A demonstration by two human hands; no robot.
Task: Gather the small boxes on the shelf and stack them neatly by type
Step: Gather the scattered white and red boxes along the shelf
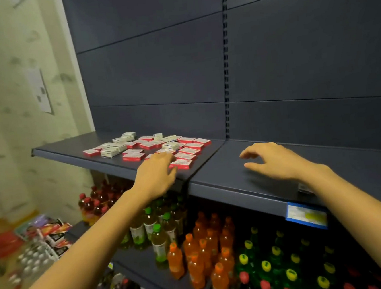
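Left hand (156,174) spreads, unclenched, over red boxes (182,163) at its fingertips, perhaps touching one. Right hand (272,159) hovers loose above bare shelf (223,178), grasping nothing.

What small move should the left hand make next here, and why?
Probably close the left hand on the nearest red box: its fingers already reach the near edge of the unsorted scatter, while the right hand hovers empty over bare shelf.
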